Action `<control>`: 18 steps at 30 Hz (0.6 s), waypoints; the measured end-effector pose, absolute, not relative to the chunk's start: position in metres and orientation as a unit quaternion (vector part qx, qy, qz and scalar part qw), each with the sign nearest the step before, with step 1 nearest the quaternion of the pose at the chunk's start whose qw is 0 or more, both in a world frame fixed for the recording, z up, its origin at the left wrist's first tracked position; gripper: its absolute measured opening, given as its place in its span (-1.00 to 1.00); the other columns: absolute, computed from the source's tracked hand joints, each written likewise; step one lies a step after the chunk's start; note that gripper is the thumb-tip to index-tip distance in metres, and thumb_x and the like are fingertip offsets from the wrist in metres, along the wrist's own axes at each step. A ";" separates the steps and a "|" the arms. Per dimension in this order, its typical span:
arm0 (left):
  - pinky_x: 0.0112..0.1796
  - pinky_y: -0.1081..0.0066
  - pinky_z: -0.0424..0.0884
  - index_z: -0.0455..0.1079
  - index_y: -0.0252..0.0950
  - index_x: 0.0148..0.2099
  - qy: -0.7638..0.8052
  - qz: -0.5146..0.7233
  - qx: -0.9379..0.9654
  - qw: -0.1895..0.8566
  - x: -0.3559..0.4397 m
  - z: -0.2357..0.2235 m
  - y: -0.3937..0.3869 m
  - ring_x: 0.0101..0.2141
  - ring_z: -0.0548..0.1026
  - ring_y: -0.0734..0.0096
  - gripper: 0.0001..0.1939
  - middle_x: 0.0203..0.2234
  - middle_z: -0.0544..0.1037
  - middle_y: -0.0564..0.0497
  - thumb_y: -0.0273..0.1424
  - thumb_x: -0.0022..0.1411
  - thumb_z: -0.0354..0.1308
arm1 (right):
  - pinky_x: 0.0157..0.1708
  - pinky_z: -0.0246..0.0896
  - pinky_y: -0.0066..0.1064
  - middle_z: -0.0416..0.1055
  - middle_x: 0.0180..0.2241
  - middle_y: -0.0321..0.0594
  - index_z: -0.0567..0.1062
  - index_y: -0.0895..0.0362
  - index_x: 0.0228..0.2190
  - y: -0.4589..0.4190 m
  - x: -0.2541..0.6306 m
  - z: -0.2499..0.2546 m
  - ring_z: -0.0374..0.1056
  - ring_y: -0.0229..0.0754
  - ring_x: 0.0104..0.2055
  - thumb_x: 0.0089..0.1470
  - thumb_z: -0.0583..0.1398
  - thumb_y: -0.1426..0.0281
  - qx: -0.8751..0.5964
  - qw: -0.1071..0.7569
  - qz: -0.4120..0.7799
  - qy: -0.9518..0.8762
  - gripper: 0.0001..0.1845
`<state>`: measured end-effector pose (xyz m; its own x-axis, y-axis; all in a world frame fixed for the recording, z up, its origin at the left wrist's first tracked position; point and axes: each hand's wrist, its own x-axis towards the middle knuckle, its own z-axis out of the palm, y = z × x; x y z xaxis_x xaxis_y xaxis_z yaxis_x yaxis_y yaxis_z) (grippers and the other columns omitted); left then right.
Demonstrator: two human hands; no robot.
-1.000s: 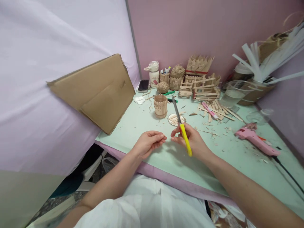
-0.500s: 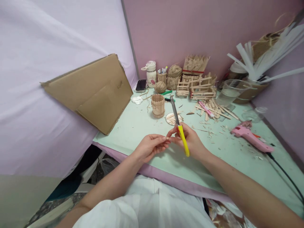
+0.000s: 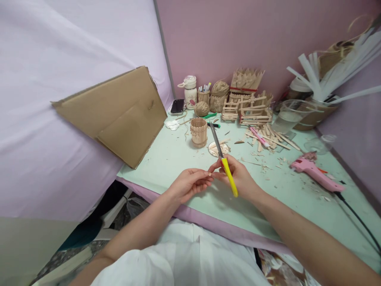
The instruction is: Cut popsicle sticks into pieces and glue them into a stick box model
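My right hand [image 3: 239,178] is closed around yellow-handled scissors [image 3: 228,176], seen nearly edge-on, their metal blades pointing away from me and up. Thumb and fingertips of my left hand [image 3: 192,184] are pinched together around something tiny and pale, too small to name. The fingertips of both hands meet just above the table's near edge. Beyond them stands a small round cup made of wooden sticks [image 3: 199,133]. To its right, behind the scissors, lies a round white piece [image 3: 212,151] with wood scraps on it.
Cardboard [image 3: 131,131] leans at the left. A pink glue gun [image 3: 317,172] with a black cord lies right, near loose craft sticks [image 3: 266,137] and wood chips. Behind are a phone [image 3: 177,106], a bottle [image 3: 190,93], twine balls [image 3: 201,108], stick-built pieces and a plastic cup [image 3: 287,117].
My two hands have come together so that their fingertips meet. The scissors have stayed in my right hand and now tilt slightly further left. The view shifted a little.
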<state>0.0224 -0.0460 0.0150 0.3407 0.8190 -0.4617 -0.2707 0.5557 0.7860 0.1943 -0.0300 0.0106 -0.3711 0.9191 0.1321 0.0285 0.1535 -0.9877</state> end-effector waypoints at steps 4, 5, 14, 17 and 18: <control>-0.52 0.67 0.35 0.47 -0.43 -0.43 0.453 0.352 0.291 0.765 0.023 0.012 -0.045 -0.59 0.41 0.67 -0.86 -0.52 0.52 -0.05 -0.42 -0.03 0.28 | -0.41 0.23 -0.41 0.45 -0.30 -0.21 0.27 0.08 -0.36 -0.032 0.194 0.012 0.30 -0.27 -0.41 -0.07 0.23 0.26 -0.382 0.409 0.535 -0.633 -0.73; -0.53 0.67 0.35 0.46 -0.42 -0.43 0.454 0.358 0.287 0.764 0.024 0.012 -0.045 -0.59 0.41 0.66 -0.86 -0.52 0.52 -0.05 -0.42 -0.04 0.28 | -0.41 0.22 -0.41 0.45 -0.29 -0.22 0.27 0.08 -0.36 -0.032 0.194 0.012 0.30 -0.28 -0.41 -0.07 0.23 0.26 -0.387 0.413 0.527 -0.634 -0.74; -0.55 0.66 0.35 0.43 -0.40 -0.40 0.450 0.414 0.248 0.752 0.029 0.012 -0.046 -0.54 0.42 0.63 -0.88 -0.47 0.52 -0.05 -0.46 -0.03 0.27 | -0.50 0.16 -0.45 0.42 -0.36 -0.31 0.30 0.04 -0.32 -0.033 0.195 0.003 0.20 -0.31 -0.51 -0.09 0.26 0.24 -0.417 0.406 0.461 -0.670 -0.70; -0.55 0.66 0.35 0.43 -0.42 -0.40 0.448 0.405 0.248 0.758 0.030 0.012 -0.047 -0.54 0.41 0.64 -0.87 -0.42 0.53 -0.10 -0.46 -0.04 0.28 | -0.45 0.21 -0.42 0.43 -0.37 -0.29 0.30 0.04 -0.32 -0.034 0.195 0.003 0.26 -0.28 -0.46 -0.09 0.25 0.22 -0.429 0.399 0.447 -0.676 -0.69; -0.55 0.66 0.35 0.43 -0.42 -0.40 0.448 0.402 0.249 0.759 0.030 0.012 -0.047 -0.54 0.41 0.64 -0.87 -0.41 0.54 -0.11 -0.47 -0.04 0.28 | -0.45 0.22 -0.42 0.44 -0.37 -0.28 0.29 0.04 -0.32 -0.034 0.194 0.003 0.27 -0.27 -0.46 -0.10 0.25 0.21 -0.430 0.400 0.442 -0.678 -0.69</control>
<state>0.0297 -0.0466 0.0124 0.2753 0.8338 -0.4785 -0.3871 0.5517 0.7387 0.1945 -0.0337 0.0030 -0.3089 0.9372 0.1619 0.2295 0.2387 -0.9436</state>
